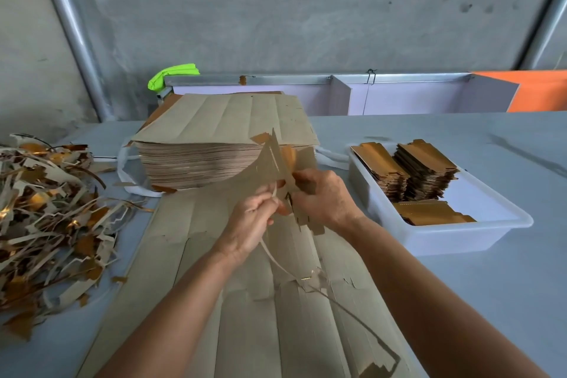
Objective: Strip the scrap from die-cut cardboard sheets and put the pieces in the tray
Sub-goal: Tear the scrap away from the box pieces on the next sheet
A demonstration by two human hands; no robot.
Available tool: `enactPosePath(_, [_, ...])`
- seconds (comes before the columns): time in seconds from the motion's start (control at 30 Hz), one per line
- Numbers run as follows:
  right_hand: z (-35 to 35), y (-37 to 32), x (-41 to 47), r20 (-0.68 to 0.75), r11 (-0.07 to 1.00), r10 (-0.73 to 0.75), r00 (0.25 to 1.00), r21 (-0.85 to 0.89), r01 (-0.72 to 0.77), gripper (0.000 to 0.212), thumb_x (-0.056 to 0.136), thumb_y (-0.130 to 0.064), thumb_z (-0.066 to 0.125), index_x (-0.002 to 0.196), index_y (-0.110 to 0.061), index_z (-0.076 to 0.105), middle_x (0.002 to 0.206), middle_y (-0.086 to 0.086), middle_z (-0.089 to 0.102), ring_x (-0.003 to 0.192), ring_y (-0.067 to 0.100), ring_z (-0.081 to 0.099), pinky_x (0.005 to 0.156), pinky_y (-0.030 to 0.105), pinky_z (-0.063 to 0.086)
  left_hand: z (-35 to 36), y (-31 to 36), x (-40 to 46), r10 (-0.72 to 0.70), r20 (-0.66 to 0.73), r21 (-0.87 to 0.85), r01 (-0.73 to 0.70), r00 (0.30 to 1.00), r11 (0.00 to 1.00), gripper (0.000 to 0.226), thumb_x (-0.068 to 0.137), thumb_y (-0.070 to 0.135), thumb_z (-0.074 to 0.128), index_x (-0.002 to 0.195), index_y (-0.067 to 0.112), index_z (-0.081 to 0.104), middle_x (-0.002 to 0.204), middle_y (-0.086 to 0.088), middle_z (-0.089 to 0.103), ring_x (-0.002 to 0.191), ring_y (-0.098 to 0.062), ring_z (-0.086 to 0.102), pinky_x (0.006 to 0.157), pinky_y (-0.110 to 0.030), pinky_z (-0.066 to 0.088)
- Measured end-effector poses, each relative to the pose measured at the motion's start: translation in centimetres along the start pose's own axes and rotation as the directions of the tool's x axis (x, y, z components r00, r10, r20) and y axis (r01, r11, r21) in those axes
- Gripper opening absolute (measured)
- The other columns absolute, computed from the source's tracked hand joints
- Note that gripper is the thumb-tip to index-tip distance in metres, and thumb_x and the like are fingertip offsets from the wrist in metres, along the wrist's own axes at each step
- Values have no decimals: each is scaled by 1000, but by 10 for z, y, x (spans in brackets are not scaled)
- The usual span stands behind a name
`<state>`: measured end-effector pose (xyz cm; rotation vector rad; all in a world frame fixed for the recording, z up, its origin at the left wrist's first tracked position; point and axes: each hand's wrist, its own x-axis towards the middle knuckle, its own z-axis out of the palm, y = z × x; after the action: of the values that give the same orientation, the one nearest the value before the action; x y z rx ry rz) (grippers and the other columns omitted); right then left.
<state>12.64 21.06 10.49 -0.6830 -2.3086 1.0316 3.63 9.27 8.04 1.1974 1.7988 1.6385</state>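
Left hand [254,218] curled, pinching a thin pale scrap strip [277,261] w/ thumb & fingers; strip trails down toward lower right, far end lost against the sheets below. Right hand [322,196] curled round the lifted, bent brown die-cut cardboard sheet [270,163], gold foil showing on its raised far edge; fingertips hidden behind the board, so exact hold hard to read. Where the two hands meet, torn edges overlap & blur — can't tell which bit belongs to which.

Under the forearms: flat brown cardboard sheets [245,316] w/ cut lines, bottom edge cut off by frame. Behind the hands: tall stack of brown sheets [221,147], white strapping loose round its base. Right: translucent white plastic tray [460,239] holding stacks of gold-faced stripped pieces [423,175]; lower layers hidden. Left: heap of brown & gold scrap offcuts [46,209], cut off at frame edge. All on pale blue-grey table [506,301].
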Motion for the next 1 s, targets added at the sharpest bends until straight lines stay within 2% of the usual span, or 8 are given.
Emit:
enactPosePath(0.17, [1,-17,15,-116,986,144,983,-63,-152,10,79,-8,59,87,-7,65,80,6,66,74,23,65,65,32,57,3,3,-1,92,128,162,-112,988,980,37,99,8,42,71,-4,63,115,37,48,95,20,52,81,-13,41])
enactPosePath(0.37, [-6,-18,33,-207,949,313,927,34,-313,16,87,-8,46,86,0,60,77,15,62,76,34,64,67,46,55,9,-8,-7,1,207,132,-29,978,991,36,99,10,43,71,2,64,119,25,54,94,8,55,77,-8,42])
enactPosePath(0.47, [-9,-6,29,-189,859,461,867,338,-384,9,83,-6,50,83,-9,59,91,18,66,82,35,65,69,49,57,1,-11,-6,-98,-102,-144,83,990,986,32,94,5,45,67,2,62,97,-2,71,78,-12,63,61,-19,47])
enactPosePath(0.57, [-12,6,19,-166,836,451,877,422,-350,10,85,-11,57,77,-17,57,88,11,64,79,31,65,60,48,58,-13,-9,7,-370,-445,-401,188,815,896,29,89,-1,41,66,5,57,76,-7,68,53,-12,63,42,-18,44])
enactPosePath(0.63, [-11,8,17,-166,872,378,911,393,-290,12,85,-12,60,77,-20,57,88,8,64,80,28,65,66,48,59,-21,-8,16,-425,-546,-345,268,722,900,24,89,-3,38,75,6,56,75,-8,61,45,-13,58,37,-17,40])
enactPosePath(0.8, [-1,5,21,-133,958,227,965,208,-197,8,87,-14,60,93,-10,59,91,5,64,80,20,62,62,31,56,-21,5,42,-150,-522,248,317,840,915,31,85,2,48,113,15,42,98,-6,58,86,-29,64,76,-42,56])
enactPosePath(0.9, [2,1,20,-123,993,116,986,15,-115,9,85,-13,61,89,-5,59,85,5,61,71,14,57,49,10,42,-16,17,56,-269,-373,113,332,888,937,54,78,33,65,122,18,36,105,-7,58,86,-26,64,65,-36,55])
enactPosePath(1.0, [6,1,18,-65,993,21,998,-113,-28,16,85,-10,59,96,1,62,92,10,64,80,21,61,57,16,49,-14,19,69,-280,-336,155,346,899,926,105,58,77,66,140,27,25,134,-6,50,117,-28,53,95,-43,46])
